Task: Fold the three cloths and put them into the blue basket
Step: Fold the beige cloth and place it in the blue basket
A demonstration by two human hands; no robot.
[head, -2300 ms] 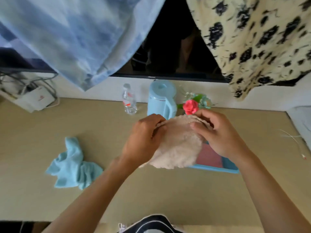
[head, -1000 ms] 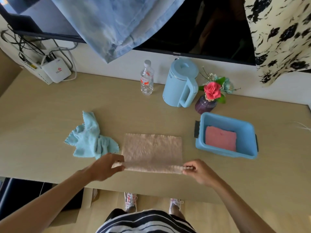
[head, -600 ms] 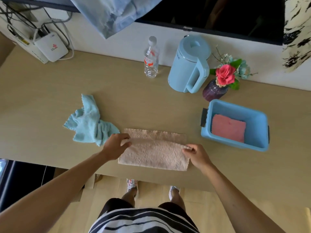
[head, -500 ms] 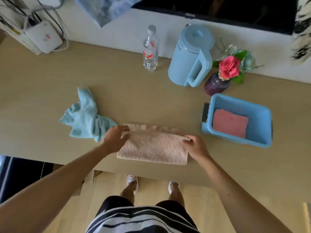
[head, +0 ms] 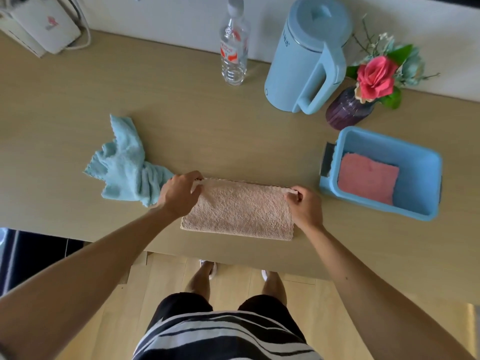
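A beige cloth [head: 240,210] lies folded in half near the table's front edge, its two long edges meeting at the far side. My left hand [head: 179,193] pinches its far left corner and my right hand [head: 305,205] pinches its far right corner. A light blue cloth [head: 124,165] lies crumpled just left of my left hand. The blue basket [head: 420,162] stands to the right with a folded pink cloth [head: 367,178] flat inside it.
Along the back wall stand a clear water bottle [head: 233,45], a light blue kettle [head: 307,55] and a purple vase with a red flower [head: 363,94]. A white router with cables [head: 44,24] sits at the back left. The table edge [head: 104,239] runs just below the beige cloth.
The beige cloth was spread flat; both hands carried its near edge up and over to the far edge, so it now lies doubled. The camera view tilted further down.
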